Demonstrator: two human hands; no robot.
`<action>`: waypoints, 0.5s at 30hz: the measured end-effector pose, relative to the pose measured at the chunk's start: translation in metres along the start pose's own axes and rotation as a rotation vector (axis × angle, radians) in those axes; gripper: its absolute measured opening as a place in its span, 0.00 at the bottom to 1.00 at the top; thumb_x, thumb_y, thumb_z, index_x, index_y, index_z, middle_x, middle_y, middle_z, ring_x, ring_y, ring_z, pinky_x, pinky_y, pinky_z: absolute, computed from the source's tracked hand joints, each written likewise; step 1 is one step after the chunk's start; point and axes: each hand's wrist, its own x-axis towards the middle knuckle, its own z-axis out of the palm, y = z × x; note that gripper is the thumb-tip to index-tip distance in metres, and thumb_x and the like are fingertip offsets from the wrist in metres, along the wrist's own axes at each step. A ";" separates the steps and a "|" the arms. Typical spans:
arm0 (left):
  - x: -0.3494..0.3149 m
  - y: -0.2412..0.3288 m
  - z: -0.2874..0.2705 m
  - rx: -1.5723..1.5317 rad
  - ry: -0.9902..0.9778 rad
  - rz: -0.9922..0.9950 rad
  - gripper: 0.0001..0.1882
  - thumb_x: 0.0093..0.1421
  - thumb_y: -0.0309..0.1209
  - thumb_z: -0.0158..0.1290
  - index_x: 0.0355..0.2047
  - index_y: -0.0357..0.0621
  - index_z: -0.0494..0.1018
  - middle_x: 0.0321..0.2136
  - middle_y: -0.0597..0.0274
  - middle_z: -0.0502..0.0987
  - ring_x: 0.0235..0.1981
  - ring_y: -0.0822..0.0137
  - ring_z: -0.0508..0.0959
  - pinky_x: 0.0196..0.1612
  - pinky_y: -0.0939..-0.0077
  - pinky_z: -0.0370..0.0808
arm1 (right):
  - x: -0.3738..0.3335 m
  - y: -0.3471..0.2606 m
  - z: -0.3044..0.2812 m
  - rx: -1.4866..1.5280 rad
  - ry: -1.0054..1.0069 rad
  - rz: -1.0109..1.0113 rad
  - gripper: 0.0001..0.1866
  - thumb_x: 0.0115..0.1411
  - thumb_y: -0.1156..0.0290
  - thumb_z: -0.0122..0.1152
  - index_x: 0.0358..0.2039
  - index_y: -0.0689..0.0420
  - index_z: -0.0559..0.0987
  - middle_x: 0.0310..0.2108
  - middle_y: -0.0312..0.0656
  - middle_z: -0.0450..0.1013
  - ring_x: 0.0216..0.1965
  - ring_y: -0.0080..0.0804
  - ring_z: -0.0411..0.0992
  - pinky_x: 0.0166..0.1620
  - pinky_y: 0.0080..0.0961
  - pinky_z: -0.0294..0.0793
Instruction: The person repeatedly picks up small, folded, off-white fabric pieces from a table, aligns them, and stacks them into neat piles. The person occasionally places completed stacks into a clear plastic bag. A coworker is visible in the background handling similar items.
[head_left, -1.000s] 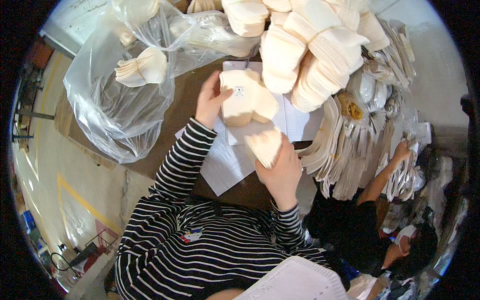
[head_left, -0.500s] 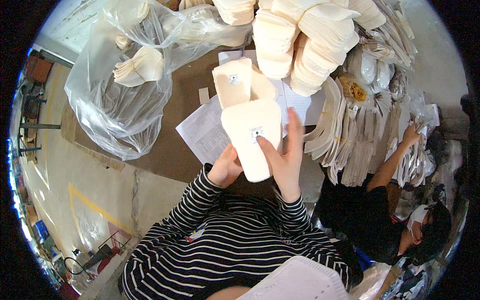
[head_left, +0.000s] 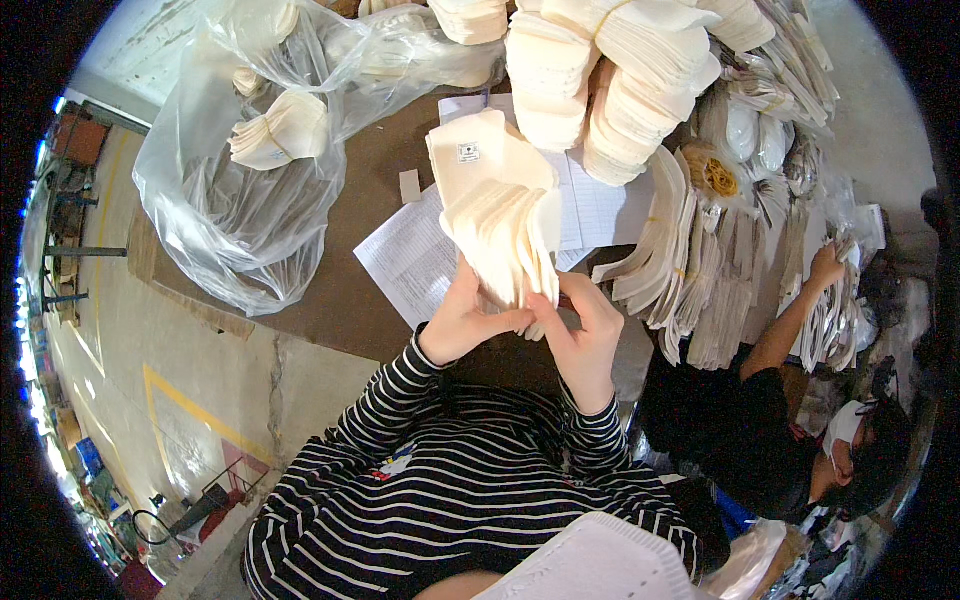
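Between my hands is a fanned stack of cream insole-shaped pieces [head_left: 503,228], its edges spread into layers. My left hand [head_left: 460,325] is closed round the stack's lower left side, with the thumb pointing inward. On the other side, my right hand [head_left: 588,338] pinches the near end between thumb and fingers. Just beyond the stack lies another cream piece [head_left: 465,135] with a small printed square mark; the held stack covers its near part. White printed sheets [head_left: 405,255] lie under and beside these pieces.
Banded cream stacks [head_left: 640,70] stand at the far side of the brown table [head_left: 375,150]. A clear plastic bag [head_left: 290,235] with a banded bundle [head_left: 280,135] is at left. Greyish bundles [head_left: 715,290] and yellow rubber bands [head_left: 718,178] lie right, near a co-worker's arm [head_left: 790,310].
The flat marked piece on top no longer shows; the held stack is now bent and fanned. My right hand has come down to its near end, and my left hand has shifted slightly.
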 end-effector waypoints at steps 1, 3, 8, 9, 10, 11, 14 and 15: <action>-0.001 0.001 0.000 -0.082 0.018 -0.026 0.59 0.48 0.24 0.70 0.71 0.40 0.40 0.65 0.56 0.57 0.67 0.63 0.57 0.70 0.64 0.54 | 0.003 -0.004 -0.003 0.035 -0.021 0.024 0.11 0.57 0.76 0.68 0.40 0.65 0.81 0.33 0.47 0.79 0.32 0.36 0.79 0.37 0.27 0.76; -0.001 0.000 0.001 -0.181 0.033 -0.034 0.60 0.48 0.25 0.71 0.72 0.43 0.39 0.66 0.58 0.55 0.68 0.63 0.56 0.70 0.64 0.53 | 0.004 -0.004 -0.008 0.083 -0.057 0.114 0.10 0.57 0.76 0.68 0.39 0.65 0.81 0.32 0.46 0.78 0.31 0.34 0.78 0.37 0.26 0.75; -0.003 -0.004 0.003 -0.322 0.076 -0.098 0.62 0.49 0.27 0.71 0.73 0.49 0.37 0.67 0.61 0.54 0.69 0.64 0.54 0.70 0.61 0.55 | 0.007 -0.002 -0.010 0.115 -0.059 0.083 0.09 0.58 0.75 0.68 0.38 0.65 0.81 0.29 0.45 0.77 0.28 0.32 0.76 0.34 0.23 0.73; -0.003 -0.004 0.003 -0.307 0.077 -0.101 0.63 0.49 0.28 0.72 0.73 0.48 0.37 0.67 0.61 0.53 0.69 0.63 0.54 0.70 0.62 0.55 | 0.007 -0.003 -0.010 0.109 -0.053 0.084 0.09 0.59 0.75 0.68 0.38 0.65 0.81 0.29 0.45 0.77 0.27 0.31 0.76 0.33 0.23 0.73; -0.003 -0.005 0.002 -0.292 0.077 -0.103 0.63 0.48 0.30 0.72 0.72 0.48 0.36 0.67 0.60 0.52 0.69 0.63 0.53 0.70 0.62 0.54 | 0.007 -0.003 -0.010 0.104 -0.046 0.085 0.09 0.59 0.75 0.68 0.38 0.65 0.81 0.29 0.45 0.77 0.27 0.30 0.75 0.33 0.22 0.73; -0.003 -0.005 0.002 -0.278 0.078 -0.102 0.64 0.48 0.31 0.73 0.72 0.47 0.35 0.67 0.59 0.52 0.69 0.63 0.53 0.70 0.63 0.53 | 0.006 -0.002 -0.010 0.110 -0.051 0.139 0.08 0.60 0.75 0.67 0.38 0.65 0.81 0.28 0.45 0.77 0.27 0.27 0.74 0.32 0.21 0.72; -0.006 -0.002 0.004 -0.342 0.093 -0.059 0.60 0.51 0.27 0.69 0.72 0.46 0.36 0.66 0.57 0.54 0.68 0.62 0.56 0.69 0.62 0.57 | 0.000 0.001 -0.012 0.159 -0.041 0.263 0.07 0.62 0.74 0.65 0.38 0.65 0.81 0.29 0.43 0.77 0.27 0.21 0.72 0.32 0.19 0.70; -0.006 -0.003 0.004 -0.353 0.129 -0.096 0.57 0.52 0.27 0.66 0.72 0.47 0.37 0.66 0.57 0.56 0.68 0.61 0.57 0.69 0.61 0.58 | 0.000 -0.002 -0.013 0.195 -0.023 0.278 0.07 0.63 0.74 0.64 0.39 0.65 0.81 0.30 0.42 0.78 0.28 0.19 0.72 0.32 0.18 0.70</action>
